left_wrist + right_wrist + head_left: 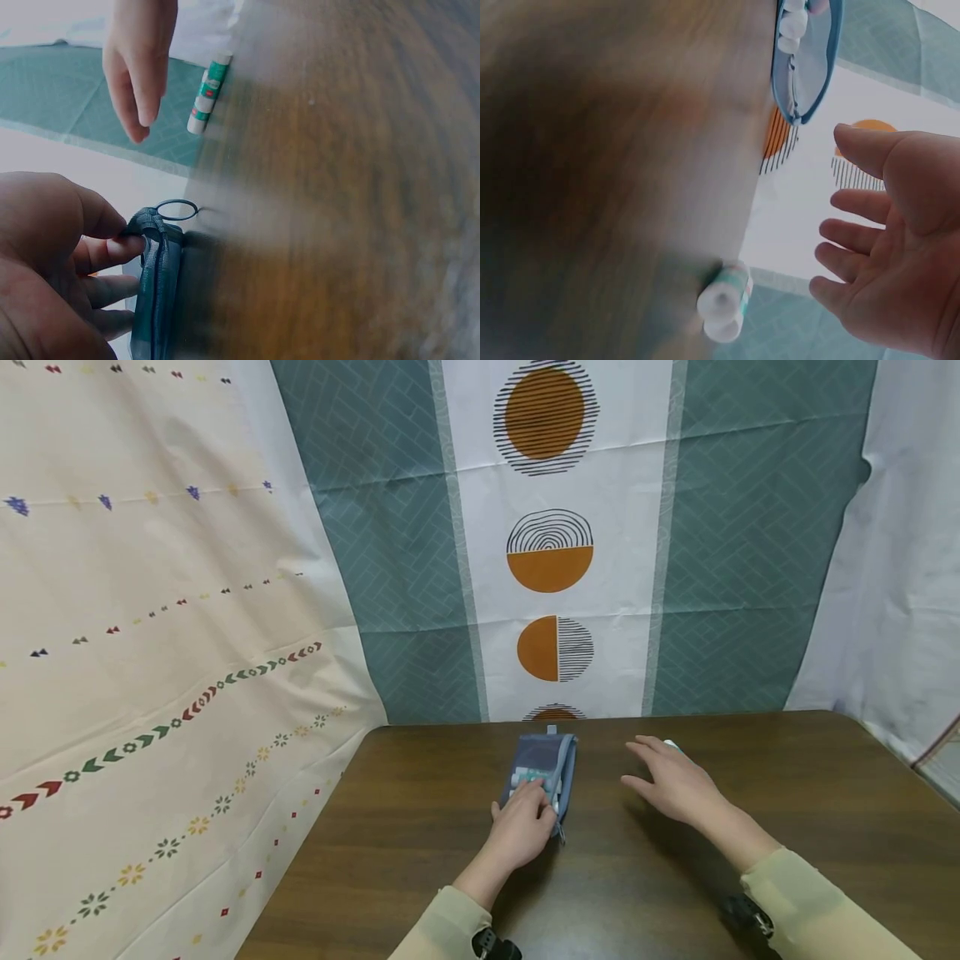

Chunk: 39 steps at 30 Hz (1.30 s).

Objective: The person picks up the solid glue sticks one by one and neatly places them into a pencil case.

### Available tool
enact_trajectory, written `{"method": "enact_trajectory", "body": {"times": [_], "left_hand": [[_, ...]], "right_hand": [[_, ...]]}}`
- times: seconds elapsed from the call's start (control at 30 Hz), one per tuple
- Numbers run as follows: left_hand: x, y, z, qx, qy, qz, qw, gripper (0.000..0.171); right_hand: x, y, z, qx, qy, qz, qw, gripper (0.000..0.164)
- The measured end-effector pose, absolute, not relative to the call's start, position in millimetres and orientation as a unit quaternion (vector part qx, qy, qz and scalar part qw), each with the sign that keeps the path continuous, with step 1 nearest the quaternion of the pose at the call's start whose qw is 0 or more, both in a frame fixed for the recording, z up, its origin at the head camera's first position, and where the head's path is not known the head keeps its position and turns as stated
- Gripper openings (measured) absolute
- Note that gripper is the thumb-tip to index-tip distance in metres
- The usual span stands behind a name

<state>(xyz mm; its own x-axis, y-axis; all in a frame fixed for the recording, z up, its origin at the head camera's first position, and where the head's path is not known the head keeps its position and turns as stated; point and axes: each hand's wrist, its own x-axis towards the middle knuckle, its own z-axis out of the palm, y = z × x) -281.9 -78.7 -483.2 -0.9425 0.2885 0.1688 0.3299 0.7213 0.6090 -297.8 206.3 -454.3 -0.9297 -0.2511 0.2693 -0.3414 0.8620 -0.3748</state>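
A blue zippered pouch (pixel 537 748) lies on the table, with white and teal tubes showing through its clear window. At its near end my left hand (pixel 522 827) holds it; in the left wrist view, thumb and forefinger pinch the zip-end corner, beside a ring-shaped zip pull (pixel 178 210). My right hand (pixel 675 783) hovers over the table to the right, fingers spread and holding nothing. Two white and green tubes, like glue sticks (pixel 208 94), lie side by side near that hand. The right wrist view shows their round white ends (pixel 721 301); in the head view the hand mostly hides them.
Brown wooden table (pixel 420 827) under both hands. A green and white curtain (pixel 555 602) with orange circles hangs behind its far edge, and a cream patterned cloth (pixel 165 652) hangs at the left. Black straps circle both wrists.
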Motion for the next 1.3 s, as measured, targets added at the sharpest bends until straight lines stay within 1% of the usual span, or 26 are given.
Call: {"method": "enact_trajectory", "body": {"times": [0.3, 0.5, 0.87, 1.17, 1.3], "left_hand": [[-282.3, -78.4, -483.4, -0.163, -0.928, -0.333, 0.028, 0.030], [-283.0, -78.1, -482.5, -0.164, -0.928, -0.333, 0.028, 0.027], [-283.9, -78.1, -481.5, -0.162, -0.928, -0.334, 0.024, 0.027], [-283.4, -78.1, -480.2, -0.160, -0.929, -0.334, 0.019, 0.027], [-282.4, -78.5, -479.6, -0.159, -0.928, -0.335, 0.019, 0.027]], "right_hand": [[-293.1, 225.3, -454.3, 0.138, -0.960, 0.224, 0.099, 0.073], [-289.3, 234.3, -456.2, 0.128, -0.960, 0.233, 0.093, 0.075], [-284.5, 246.1, -458.7, 0.124, -0.964, 0.214, 0.097, 0.076], [-279.2, 257.7, -461.0, 0.117, -0.968, 0.201, 0.093, 0.072], [-278.9, 261.8, -461.0, 0.114, -0.969, 0.199, 0.091, 0.073]]}}
